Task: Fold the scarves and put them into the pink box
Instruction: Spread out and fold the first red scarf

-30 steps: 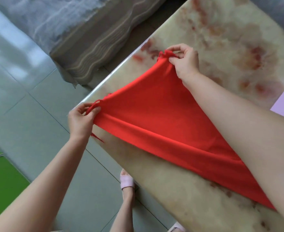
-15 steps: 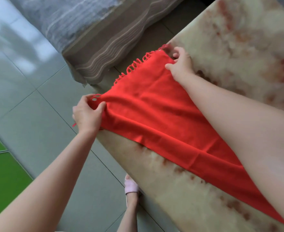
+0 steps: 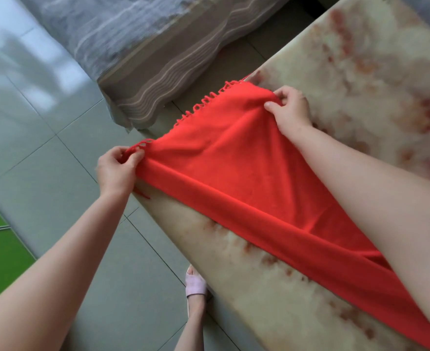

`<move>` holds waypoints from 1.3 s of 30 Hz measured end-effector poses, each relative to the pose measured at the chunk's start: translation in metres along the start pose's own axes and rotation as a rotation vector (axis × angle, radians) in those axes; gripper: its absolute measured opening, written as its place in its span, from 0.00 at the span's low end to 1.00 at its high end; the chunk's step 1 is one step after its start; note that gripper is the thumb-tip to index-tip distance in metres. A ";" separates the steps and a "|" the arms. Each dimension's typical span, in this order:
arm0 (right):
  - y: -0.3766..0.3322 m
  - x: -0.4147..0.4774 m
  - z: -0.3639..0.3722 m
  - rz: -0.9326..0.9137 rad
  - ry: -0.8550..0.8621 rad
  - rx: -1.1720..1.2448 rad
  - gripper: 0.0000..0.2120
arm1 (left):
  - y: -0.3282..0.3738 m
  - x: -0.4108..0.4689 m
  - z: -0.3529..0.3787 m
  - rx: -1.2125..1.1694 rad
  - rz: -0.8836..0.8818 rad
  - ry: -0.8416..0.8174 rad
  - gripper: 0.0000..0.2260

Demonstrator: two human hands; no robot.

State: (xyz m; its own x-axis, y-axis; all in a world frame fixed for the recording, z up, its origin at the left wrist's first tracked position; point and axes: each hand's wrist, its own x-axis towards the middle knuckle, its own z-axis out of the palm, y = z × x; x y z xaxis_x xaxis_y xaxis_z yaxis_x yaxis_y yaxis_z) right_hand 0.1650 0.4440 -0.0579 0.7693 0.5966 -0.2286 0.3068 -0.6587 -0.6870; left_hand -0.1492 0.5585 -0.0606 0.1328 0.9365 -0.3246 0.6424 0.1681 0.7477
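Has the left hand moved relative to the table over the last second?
No, not noticeably: the left hand still pinches a fringed corner of the red scarf just off the corner of the table, as before.

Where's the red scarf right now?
In the head view, the red scarf stretches along the marbled table, its fringed end pinched by the left hand at the table's near edge and the right hand farther in.
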 end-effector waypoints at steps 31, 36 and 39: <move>0.062 -0.051 -0.059 0.232 -0.176 -0.238 0.13 | 0.032 -0.135 0.058 -0.755 -0.929 -0.210 0.17; 0.074 -0.062 -0.074 0.243 -0.219 -0.248 0.12 | 0.042 -0.152 0.081 -0.743 -0.895 -0.270 0.10; 0.083 -0.068 -0.079 0.243 -0.197 -0.244 0.10 | 0.041 -0.160 0.092 -0.759 -0.819 -0.172 0.06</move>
State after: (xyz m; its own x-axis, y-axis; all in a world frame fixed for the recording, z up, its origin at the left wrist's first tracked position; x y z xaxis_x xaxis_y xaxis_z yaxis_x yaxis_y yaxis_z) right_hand 0.1826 0.3129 -0.0453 0.7211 0.4707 -0.5083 0.2711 -0.8669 -0.4182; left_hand -0.0749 0.3874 -0.0309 0.0225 0.4133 -0.9103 -0.0331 0.9104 0.4125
